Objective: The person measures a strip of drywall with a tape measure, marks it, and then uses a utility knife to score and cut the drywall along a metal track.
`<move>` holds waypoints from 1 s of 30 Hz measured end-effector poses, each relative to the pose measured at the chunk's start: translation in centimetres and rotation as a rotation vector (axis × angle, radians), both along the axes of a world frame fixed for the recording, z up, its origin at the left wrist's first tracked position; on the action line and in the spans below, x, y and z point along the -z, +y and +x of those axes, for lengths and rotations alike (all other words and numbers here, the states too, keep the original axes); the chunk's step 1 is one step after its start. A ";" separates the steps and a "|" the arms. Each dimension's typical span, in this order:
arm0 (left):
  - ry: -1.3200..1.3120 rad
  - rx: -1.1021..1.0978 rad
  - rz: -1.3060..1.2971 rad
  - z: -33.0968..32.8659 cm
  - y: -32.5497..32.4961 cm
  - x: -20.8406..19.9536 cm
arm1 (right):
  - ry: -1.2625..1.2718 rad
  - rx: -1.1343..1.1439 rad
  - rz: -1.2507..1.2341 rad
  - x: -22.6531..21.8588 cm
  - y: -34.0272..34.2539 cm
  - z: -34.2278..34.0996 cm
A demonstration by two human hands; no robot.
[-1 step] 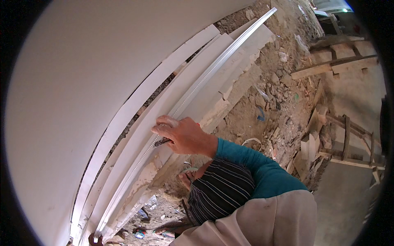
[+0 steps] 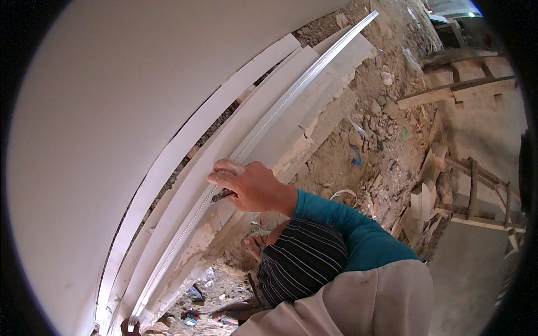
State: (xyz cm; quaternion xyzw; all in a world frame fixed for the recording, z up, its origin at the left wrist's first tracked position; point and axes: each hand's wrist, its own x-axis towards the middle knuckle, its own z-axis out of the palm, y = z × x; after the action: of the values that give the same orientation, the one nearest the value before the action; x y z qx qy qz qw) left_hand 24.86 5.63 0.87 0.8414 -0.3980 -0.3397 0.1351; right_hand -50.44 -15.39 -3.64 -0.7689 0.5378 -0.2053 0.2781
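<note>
A long, thin, silvery metal strip [image 2: 280, 105] with a row of small holes lies slantwise along a stack of pale boards. My right hand [image 2: 252, 185], in a teal sleeve, rests on the strip near its middle. Its fingers are curled around a short dark pen-like tool [image 2: 223, 195], whose tip points at the strip; the exact kind is unclear. At the lower left edge my left hand [image 2: 130, 328] shows only as a few dark fingers at the strip's near end, seemingly gripping it. The rest of that hand is cut off by the picture's edge.
A large smooth pale panel [image 2: 101, 112] fills the left. White boards [image 2: 224, 101] with broken edges lie beneath the strip. Rubble and dirt [image 2: 358, 129] cover the ground to the right. Wooden frames [image 2: 476, 190] stand at far right. My bare foot [image 2: 256, 244] is near the boards.
</note>
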 end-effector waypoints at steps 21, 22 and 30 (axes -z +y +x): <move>0.096 -0.126 -0.027 -0.6 -0.6 2.0 | -0.049 0.009 -0.065 0.7 0.5 -0.1; 0.098 -0.129 -0.027 -0.7 -0.6 2.1 | -0.045 0.015 -0.074 0.6 0.4 0.0; 0.122 -0.153 -0.042 -0.4 -0.6 2.3 | -0.080 0.011 -0.075 -0.5 -0.5 0.5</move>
State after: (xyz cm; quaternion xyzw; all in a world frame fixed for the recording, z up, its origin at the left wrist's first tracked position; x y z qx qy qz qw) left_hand 24.42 5.06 -1.41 0.8440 -0.3307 -0.3707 0.2022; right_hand -49.94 -15.88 -3.15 -0.7670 0.5223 -0.2575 0.2694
